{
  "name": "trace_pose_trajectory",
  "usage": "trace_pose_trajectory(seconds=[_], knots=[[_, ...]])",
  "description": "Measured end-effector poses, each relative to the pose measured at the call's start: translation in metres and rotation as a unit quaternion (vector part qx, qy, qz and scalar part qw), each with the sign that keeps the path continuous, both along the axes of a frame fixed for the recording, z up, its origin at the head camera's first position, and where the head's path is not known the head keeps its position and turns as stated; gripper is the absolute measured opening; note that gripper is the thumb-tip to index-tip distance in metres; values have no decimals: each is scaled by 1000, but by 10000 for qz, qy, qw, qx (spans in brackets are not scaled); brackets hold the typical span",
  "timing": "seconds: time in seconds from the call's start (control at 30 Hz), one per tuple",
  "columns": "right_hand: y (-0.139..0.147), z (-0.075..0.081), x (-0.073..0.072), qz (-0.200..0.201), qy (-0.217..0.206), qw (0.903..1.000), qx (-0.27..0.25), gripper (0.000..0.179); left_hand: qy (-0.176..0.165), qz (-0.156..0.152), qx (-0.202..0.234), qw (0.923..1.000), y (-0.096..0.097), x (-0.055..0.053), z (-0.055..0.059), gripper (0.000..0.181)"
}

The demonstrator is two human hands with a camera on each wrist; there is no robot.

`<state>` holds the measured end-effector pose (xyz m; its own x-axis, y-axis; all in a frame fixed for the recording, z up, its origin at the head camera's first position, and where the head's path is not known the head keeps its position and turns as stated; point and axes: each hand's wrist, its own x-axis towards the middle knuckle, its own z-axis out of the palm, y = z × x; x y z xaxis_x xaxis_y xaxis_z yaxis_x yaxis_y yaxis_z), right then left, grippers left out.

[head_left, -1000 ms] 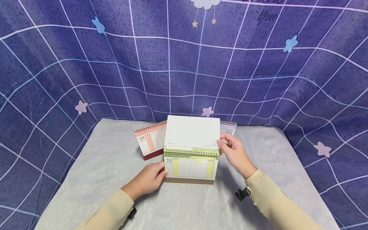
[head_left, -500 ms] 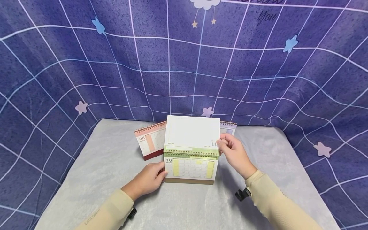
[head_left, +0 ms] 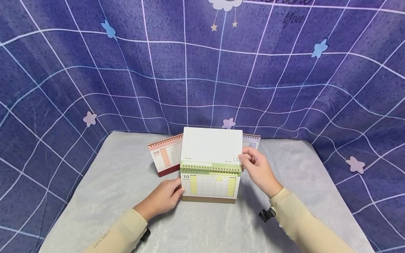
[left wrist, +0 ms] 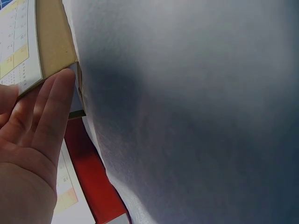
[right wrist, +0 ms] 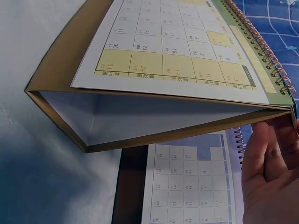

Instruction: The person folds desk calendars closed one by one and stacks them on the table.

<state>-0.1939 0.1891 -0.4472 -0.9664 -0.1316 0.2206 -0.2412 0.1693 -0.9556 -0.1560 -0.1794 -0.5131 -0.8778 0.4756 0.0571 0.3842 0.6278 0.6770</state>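
A green-topped desk calendar (head_left: 206,199) stands in the middle of the table, its front showing month 10. Above its wire binding, a white page (head_left: 212,144) marked 11 upside down lies tipped back. My left hand (head_left: 162,197) grips the calendar's lower left edge. In the left wrist view, the left thumb is at the front sheet and the fingers (left wrist: 53,107) reach along the open side of the cardboard stand. With thumb and fingers, my right hand (head_left: 260,170) pinches the white page's right edge near the binding. The right wrist view shows the stand's hollow triangular side.
Behind on the left is a pink desk calendar (head_left: 159,158) showing 08, with a dark red base. A purple desk calendar (head_left: 253,140) stands behind on the right, partly hidden. A purple-blue gridded curtain (head_left: 202,88) hangs behind the grey table (head_left: 202,228).
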Motion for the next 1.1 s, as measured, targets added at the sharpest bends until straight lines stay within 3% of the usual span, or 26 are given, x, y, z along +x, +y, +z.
trace_pose_trajectory(seconds=[1.1], knots=[[0, -3, 2, -68, 190, 9997, 136, 17, -8, -11, 36, 10000, 0, -1, -3, 22]])
